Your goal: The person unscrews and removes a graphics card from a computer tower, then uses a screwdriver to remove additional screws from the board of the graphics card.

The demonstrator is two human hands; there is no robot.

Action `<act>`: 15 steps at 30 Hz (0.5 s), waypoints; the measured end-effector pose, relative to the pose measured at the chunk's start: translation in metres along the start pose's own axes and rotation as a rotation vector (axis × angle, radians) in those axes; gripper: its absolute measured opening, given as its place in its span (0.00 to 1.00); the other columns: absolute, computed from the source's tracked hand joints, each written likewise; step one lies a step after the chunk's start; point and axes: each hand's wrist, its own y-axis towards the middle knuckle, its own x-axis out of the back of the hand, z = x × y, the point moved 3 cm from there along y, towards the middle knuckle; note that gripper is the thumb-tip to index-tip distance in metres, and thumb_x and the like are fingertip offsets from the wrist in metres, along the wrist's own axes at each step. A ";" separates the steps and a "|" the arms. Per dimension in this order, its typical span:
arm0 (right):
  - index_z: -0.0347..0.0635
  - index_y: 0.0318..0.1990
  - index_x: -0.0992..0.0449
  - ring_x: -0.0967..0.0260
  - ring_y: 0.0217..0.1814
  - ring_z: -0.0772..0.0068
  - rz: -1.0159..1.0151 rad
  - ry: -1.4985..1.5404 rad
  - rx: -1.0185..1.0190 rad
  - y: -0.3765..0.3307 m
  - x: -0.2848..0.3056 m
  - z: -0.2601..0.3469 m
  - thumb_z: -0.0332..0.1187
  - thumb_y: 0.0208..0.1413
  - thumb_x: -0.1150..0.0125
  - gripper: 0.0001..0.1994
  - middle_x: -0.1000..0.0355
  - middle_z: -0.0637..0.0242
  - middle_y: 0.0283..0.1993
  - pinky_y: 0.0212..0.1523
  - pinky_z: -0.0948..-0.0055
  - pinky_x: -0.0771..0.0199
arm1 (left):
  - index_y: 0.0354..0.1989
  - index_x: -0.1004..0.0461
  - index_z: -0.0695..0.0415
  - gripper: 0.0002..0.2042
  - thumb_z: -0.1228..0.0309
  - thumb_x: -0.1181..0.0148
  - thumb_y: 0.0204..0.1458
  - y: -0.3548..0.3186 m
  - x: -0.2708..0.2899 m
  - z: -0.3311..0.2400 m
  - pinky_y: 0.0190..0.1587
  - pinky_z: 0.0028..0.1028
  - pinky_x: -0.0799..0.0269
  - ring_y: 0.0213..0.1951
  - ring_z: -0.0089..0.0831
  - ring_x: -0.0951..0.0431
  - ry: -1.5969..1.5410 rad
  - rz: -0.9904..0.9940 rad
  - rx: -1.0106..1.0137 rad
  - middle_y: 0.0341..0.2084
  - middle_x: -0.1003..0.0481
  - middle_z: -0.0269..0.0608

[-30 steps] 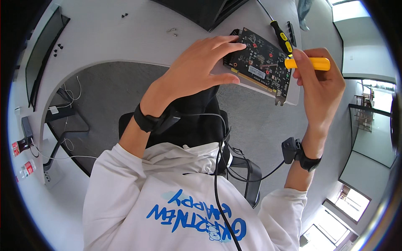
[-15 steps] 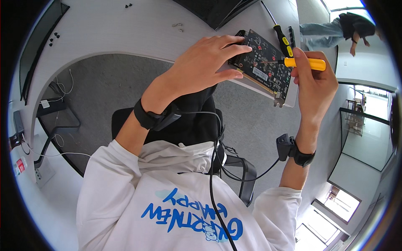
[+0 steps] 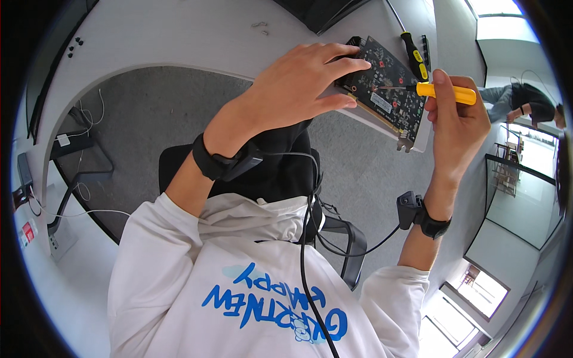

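A graphics card (image 3: 391, 70) lies near the desk's edge with its black circuit-board side up. My left hand (image 3: 292, 83) grips its left end, index and middle fingers on the board and thumb by the near edge. In my right hand (image 3: 461, 131) is a screwdriver (image 3: 463, 95) with a yellow handle, pinched between thumb and fingers. The thin shaft points left across the board, its tip down near a screw spot beside the white label. Whether the tip sits in a screw head is too small to tell.
A second screwdriver (image 3: 414, 55), black and yellow, lies beyond the card next to a narrow black strip (image 3: 425, 50). Small metal pieces (image 3: 260, 25) and black screws (image 3: 75, 46) are on the desk (image 3: 179, 42). A person (image 3: 528, 101) is at the far right.
The view has shifted slightly, so the card and both hands appear a little farther right. The tip stays at about the same board spot. The person at right has moved farther right and down.
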 end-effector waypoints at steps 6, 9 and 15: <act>0.38 0.35 0.18 0.32 0.23 0.90 -0.007 -0.008 0.043 0.000 -0.002 -0.002 0.37 0.61 0.28 0.11 0.26 0.73 0.22 0.23 0.89 0.42 | 0.69 0.32 0.40 0.30 0.55 0.33 0.58 -0.001 -0.002 0.001 0.66 0.41 0.33 0.64 0.43 0.30 0.016 -0.006 0.009 0.67 0.33 0.35; 0.38 0.36 0.18 0.31 0.23 0.90 -0.025 -0.026 0.046 0.001 0.002 -0.002 0.37 0.61 0.27 0.11 0.27 0.73 0.22 0.23 0.89 0.41 | 0.69 0.32 0.40 0.30 0.56 0.33 0.57 -0.001 -0.003 0.002 0.65 0.41 0.33 0.64 0.43 0.29 0.020 -0.008 0.012 0.67 0.32 0.35; 0.39 0.36 0.18 0.29 0.23 0.89 -0.037 -0.074 0.057 0.000 0.002 -0.006 0.39 0.61 0.28 0.12 0.26 0.73 0.22 0.23 0.89 0.40 | 0.68 0.31 0.40 0.29 0.57 0.32 0.57 -0.001 -0.004 0.002 0.65 0.41 0.33 0.63 0.43 0.29 0.024 -0.013 0.014 0.67 0.32 0.35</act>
